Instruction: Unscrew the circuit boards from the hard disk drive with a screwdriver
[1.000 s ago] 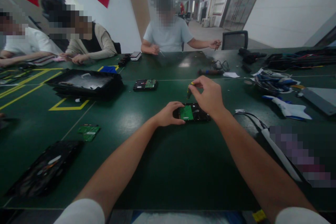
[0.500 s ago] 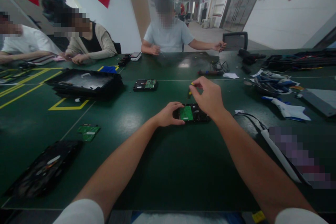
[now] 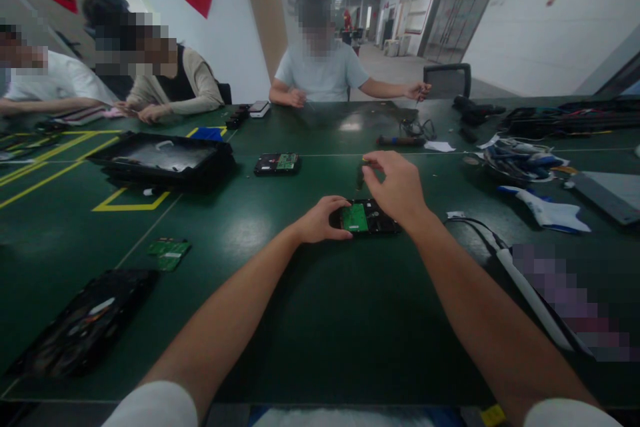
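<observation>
A hard drive [image 3: 383, 217] lies flat on the green table in front of me, its green circuit board [image 3: 355, 217] facing up. My left hand [image 3: 325, 218] is closed on the drive's left end, thumb on the near edge and fingers on the far one. Over the drive's right part, my right hand [image 3: 395, 180] pinches the top of a small screwdriver [image 3: 360, 177] with a yellow and dark handle. The screwdriver stands roughly upright by the drive's far edge; I cannot tell where its tip rests.
A second hard drive [image 3: 277, 163] lies further back, left of a stack of black trays [image 3: 165, 157]'s right side. Near left are a loose circuit board [image 3: 170, 253] and an opened drive [image 3: 85, 320]. Cables [image 3: 520, 157] and a power strip [image 3: 535, 297] lie right. Co-workers sit opposite.
My right hand has shifted very slightly, with its fingers still pinching the screwdriver, whose yellow part shows less. The left hand and the hard drive stay in place.
</observation>
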A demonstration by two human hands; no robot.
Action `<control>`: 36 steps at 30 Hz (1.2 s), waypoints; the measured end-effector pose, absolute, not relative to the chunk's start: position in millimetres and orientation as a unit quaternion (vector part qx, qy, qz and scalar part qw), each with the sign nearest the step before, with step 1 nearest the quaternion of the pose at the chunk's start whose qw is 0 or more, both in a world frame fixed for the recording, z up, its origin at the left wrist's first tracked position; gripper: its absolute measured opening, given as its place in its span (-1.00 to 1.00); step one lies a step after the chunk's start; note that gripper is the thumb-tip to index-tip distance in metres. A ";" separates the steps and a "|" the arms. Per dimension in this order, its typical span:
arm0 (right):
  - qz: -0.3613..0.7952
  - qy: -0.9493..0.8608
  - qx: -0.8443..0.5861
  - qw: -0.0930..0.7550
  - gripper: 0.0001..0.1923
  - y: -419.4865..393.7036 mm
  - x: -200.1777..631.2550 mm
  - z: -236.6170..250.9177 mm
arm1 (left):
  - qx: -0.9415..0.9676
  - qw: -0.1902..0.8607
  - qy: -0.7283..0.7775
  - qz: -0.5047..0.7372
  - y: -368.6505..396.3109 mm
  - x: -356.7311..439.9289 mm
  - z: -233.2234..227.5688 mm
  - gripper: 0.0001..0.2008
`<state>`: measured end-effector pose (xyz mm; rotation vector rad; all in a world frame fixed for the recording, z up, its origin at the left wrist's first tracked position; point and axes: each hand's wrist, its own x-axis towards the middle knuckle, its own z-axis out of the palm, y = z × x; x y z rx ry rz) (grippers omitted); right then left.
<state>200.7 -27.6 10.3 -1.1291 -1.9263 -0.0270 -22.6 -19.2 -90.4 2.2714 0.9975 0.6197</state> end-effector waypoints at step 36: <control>0.016 -0.760 -0.460 0.459 -0.88 -24.2 200.2 6.3 | 0.850 0.292 0.375 0.226 -18.0 -24.3 -91.2 -0.11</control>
